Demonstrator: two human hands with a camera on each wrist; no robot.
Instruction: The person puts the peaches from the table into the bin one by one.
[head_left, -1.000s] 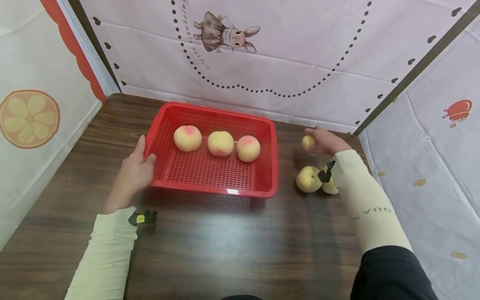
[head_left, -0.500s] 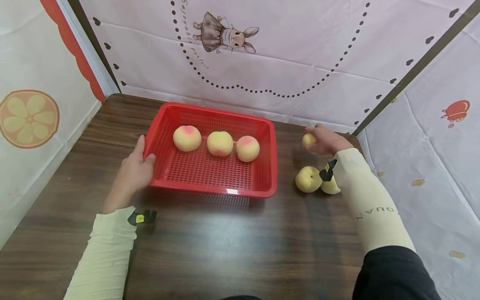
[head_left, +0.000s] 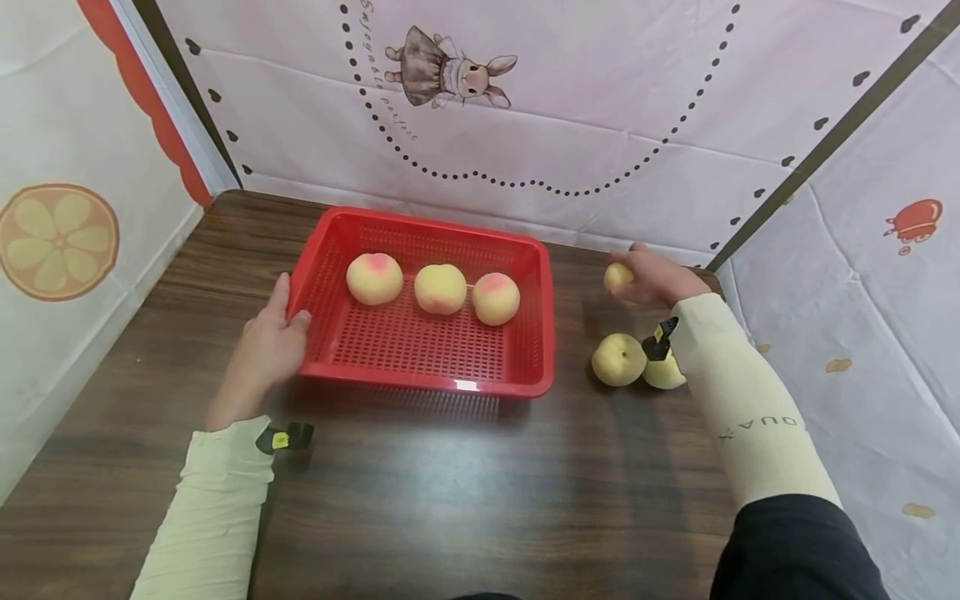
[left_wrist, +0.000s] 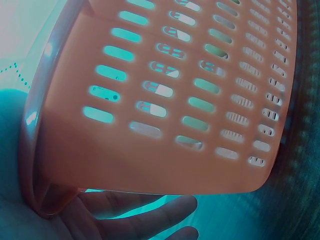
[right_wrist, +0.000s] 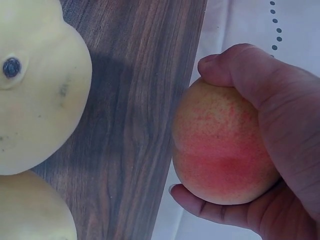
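Note:
My left hand (head_left: pixel 266 354) grips the left rim of a red plastic basket (head_left: pixel 420 385), thumb over the edge; the left wrist view shows fingers (left_wrist: pixel 150 217) along the outside of its slotted wall. Three yellow peaches with pink blush, a left one (head_left: pixel 375 279), a middle one (head_left: pixel 440 289) and a right one (head_left: pixel 496 298), lie in a row inside. Right of the basket, my right hand (head_left: pixel 652 277) holds another peach (right_wrist: pixel 220 145) between thumb and fingers, apart from the table in the right wrist view.
Two yellow peaches, one (head_left: pixel 618 360) and another (head_left: pixel 663 371) partly behind the wrist strap, lie on the brown wooden table (head_left: pixel 480 492) below my right hand. Printed white cloth walls (head_left: pixel 585 100) stand at the back and both sides.
My right hand, with the peach in it, has shifted very slightly up and right. The left hand and basket stay where they were.

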